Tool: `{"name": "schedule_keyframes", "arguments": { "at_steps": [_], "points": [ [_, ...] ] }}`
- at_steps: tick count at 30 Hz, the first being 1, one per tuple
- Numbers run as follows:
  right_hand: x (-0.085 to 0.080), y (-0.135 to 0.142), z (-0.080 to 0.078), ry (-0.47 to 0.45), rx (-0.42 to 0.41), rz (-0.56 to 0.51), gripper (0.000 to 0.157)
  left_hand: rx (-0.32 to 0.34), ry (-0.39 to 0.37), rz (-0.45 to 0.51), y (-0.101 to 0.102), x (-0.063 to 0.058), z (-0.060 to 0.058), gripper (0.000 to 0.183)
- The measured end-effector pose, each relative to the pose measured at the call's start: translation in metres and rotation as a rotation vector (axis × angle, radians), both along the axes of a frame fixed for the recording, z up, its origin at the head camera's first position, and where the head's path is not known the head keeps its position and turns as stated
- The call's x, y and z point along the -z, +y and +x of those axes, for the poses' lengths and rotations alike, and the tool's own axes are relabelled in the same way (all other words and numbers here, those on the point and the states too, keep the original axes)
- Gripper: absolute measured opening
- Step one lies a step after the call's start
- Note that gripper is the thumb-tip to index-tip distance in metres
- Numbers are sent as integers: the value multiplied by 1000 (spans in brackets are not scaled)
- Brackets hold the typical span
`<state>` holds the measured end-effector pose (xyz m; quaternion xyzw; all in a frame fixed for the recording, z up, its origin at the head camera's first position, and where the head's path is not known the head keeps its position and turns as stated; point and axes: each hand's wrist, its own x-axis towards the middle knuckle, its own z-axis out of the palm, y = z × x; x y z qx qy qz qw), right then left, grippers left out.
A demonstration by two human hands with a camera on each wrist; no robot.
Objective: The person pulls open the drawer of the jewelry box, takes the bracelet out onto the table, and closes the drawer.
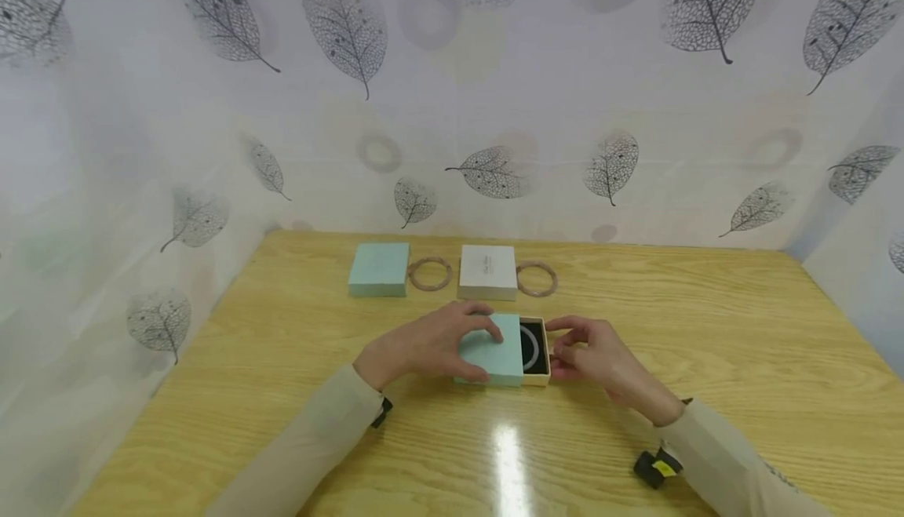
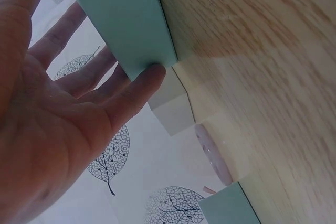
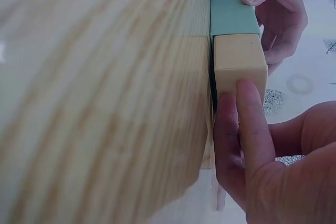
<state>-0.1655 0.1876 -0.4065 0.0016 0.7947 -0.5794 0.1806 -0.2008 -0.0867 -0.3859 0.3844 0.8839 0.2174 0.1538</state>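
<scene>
In the head view a mint-green box sleeve (image 1: 507, 356) lies on the table with its cream-edged drawer (image 1: 537, 380) partly out on the right. Inside the drawer a pale bangle (image 1: 535, 347) shows against black lining; the sleeve hides its left part. My left hand (image 1: 438, 340) holds the sleeve, thumb at the near side and fingers over the top and far side. At the drawer's end is my right hand (image 1: 596, 356), its fingers curled. The right wrist view shows two fingertips (image 3: 250, 90) close together against the drawer's end face (image 3: 231, 77).
Behind the hands stand another mint-green box (image 1: 380, 266) and a white box (image 1: 487, 270) with small print. A pinkish bangle (image 1: 430, 288) lies right of the green one, and another bangle (image 1: 537, 293) right of the white one. A leaf-patterned curtain (image 1: 508, 109) borders the wooden table (image 1: 706, 329).
</scene>
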Motion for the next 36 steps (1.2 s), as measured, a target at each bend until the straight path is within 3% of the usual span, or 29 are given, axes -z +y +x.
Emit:
{"name": "schedule_keyframes", "arguments": {
  "at_steps": [36],
  "points": [
    [0, 9, 2, -14, 5, -7, 42, -11, -5, 14, 0, -1, 2, 46]
  ]
}}
